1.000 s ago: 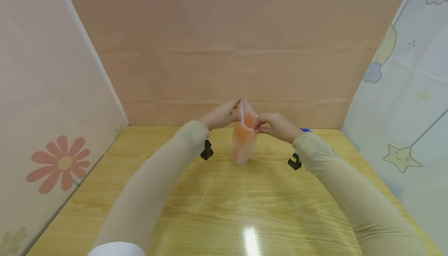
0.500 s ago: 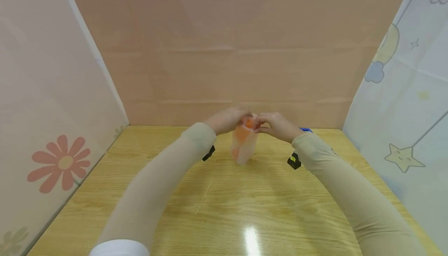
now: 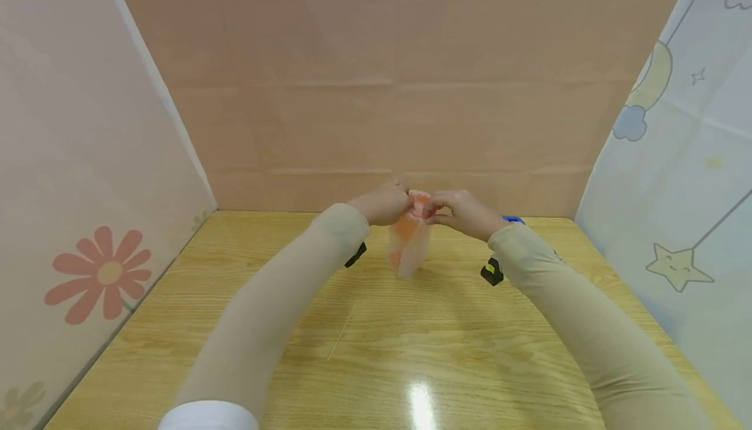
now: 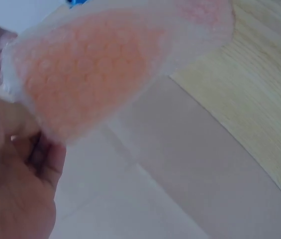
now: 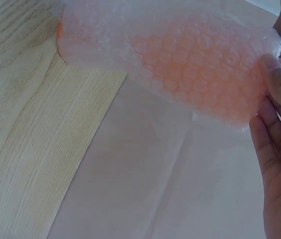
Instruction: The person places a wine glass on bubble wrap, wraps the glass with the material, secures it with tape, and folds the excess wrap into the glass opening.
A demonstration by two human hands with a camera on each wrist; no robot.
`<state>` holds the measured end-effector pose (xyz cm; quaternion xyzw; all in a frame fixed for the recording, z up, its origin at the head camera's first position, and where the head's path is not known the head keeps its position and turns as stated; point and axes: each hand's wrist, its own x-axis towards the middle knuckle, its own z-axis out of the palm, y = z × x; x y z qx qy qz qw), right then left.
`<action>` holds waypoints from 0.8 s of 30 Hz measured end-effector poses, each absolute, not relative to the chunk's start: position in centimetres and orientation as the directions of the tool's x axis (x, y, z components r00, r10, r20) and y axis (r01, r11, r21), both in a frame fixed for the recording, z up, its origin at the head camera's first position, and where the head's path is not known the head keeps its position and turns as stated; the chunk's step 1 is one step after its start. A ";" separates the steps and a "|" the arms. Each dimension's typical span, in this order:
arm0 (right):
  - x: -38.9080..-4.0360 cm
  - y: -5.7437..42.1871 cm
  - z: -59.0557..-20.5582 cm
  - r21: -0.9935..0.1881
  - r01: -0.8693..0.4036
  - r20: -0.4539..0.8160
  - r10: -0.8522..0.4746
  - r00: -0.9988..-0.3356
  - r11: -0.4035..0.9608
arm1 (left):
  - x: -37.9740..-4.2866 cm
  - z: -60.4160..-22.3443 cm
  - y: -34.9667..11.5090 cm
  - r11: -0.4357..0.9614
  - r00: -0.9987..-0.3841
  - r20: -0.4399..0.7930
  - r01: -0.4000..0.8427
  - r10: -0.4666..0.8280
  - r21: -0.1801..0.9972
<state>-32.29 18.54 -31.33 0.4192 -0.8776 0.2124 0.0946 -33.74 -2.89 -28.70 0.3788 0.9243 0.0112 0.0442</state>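
Observation:
A bubble-wrap bag [image 3: 413,250] stands upright near the back of the table, with something orange [image 4: 95,69] showing through its clear bubbles. What kind of thing the orange content is, I cannot tell. My left hand [image 3: 385,204] grips the top rim on the left, fingers and thumb curled at the edge. On the opposite side my right hand [image 3: 461,211] pinches the rim between thumb and fingers. The right wrist view shows the bag's bubbled side [image 5: 195,69] with the thumb over its top edge. Both hands hide parts of the rim.
A blue object [image 3: 513,220] lies at the back right, mostly hidden behind the right wrist. The wooden table [image 3: 388,332] meets a tan backdrop [image 3: 376,123] just behind the bag. Patterned white panels stand at left and right.
My left hand has moved right and slightly down, bringing the bag's raised top corner down and the rim closer together. My right hand has stayed at its side of the rim.

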 end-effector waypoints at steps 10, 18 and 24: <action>-31.9 18.6 -31.1 -0.311 -0.768 0.341 -0.689 -0.640 0.559 | -33.6 -27.7 -3.8 0.691 -0.668 -0.176 0.693 0.723 0.207; -32.1 18.7 -31.0 -0.310 -0.773 0.343 -0.693 -0.633 0.553 | -33.3 -28.0 -3.5 0.705 -0.686 -0.163 0.693 0.709 0.152; -32.1 18.9 -31.2 -0.305 -0.777 0.348 -0.695 -0.629 0.551 | -33.5 -28.6 -3.8 0.635 -0.656 0.014 0.735 0.754 0.237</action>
